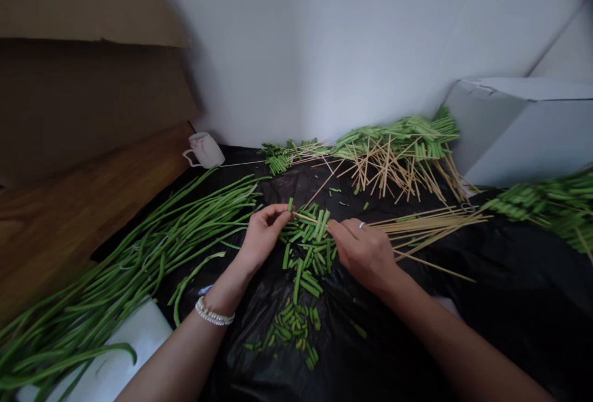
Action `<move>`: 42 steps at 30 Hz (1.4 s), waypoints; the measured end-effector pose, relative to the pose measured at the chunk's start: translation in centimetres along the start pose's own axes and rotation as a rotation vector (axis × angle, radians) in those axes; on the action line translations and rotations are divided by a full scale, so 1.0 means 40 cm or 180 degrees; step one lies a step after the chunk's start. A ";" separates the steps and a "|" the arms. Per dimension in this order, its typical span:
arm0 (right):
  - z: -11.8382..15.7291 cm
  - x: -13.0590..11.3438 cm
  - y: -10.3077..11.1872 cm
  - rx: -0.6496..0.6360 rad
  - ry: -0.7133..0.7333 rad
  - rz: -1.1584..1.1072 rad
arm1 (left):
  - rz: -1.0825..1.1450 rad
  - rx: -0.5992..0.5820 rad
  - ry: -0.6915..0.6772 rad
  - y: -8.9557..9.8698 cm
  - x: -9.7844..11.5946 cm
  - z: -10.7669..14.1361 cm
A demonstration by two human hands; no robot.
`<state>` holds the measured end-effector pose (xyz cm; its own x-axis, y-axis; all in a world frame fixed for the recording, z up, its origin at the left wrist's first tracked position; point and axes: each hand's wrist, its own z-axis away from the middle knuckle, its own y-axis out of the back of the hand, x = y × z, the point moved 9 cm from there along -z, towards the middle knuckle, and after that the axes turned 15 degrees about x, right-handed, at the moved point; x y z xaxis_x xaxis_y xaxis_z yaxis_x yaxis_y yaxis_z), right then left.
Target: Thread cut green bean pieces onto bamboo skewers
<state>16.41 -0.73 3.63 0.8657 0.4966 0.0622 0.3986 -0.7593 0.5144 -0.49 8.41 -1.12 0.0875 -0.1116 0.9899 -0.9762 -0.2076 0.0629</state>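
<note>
My left hand (pixel 269 229) is closed in a pinch on a short piece of green bean (pixel 290 204) at the tip of a wooden skewer (pixel 306 217). My right hand (pixel 364 251), a ring on one finger, grips that skewer, and a few cut bean pieces (pixel 323 223) sit across it just ahead of the fingers. Beneath both hands lies a loose pile of cut bean pieces (pixel 317 263). Smaller trimmed ends (pixel 291 328) are scattered nearer to me. Bare skewers (pixel 430 226) lie fanned out just beyond my right hand.
Long uncut beans (pixel 152 254) spread along the left, partly over a white board (pixel 125 340). Filled skewers (pixel 403 136) are heaped at the back, with more beans (pixel 551 204) at right. A mug (pixel 204 150), white box (pixel 523 124) and cardboard box (pixel 92 81) surround the black plastic sheet (pixel 407 340).
</note>
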 end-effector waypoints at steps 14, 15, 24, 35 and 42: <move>-0.003 0.002 0.002 -0.0016 -0.0039 0.0072 | 0.1217 -0.0685 0.1182 -0.054 -0.026 0.042; -0.002 0.002 0.001 -0.0023 -0.0041 0.0072 | 0.1215 -0.0688 0.1168 -0.054 -0.026 0.042; 0.002 0.002 -0.003 -0.0034 0.0011 0.0151 | 0.1168 -0.0690 0.1085 -0.053 -0.023 0.044; 0.004 0.004 -0.004 -0.0036 0.0009 0.0169 | 0.1149 -0.0647 0.1028 -0.051 -0.022 0.041; 0.003 0.000 -0.003 -0.0019 0.0050 0.0200 | 0.1051 -0.0616 0.0947 -0.048 -0.021 0.038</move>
<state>16.41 -0.68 3.48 0.8842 0.4545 0.1078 0.3417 -0.7867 0.5142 1.62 7.42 -2.26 -0.2662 0.1475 0.9526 -0.9637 -0.0202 -0.2662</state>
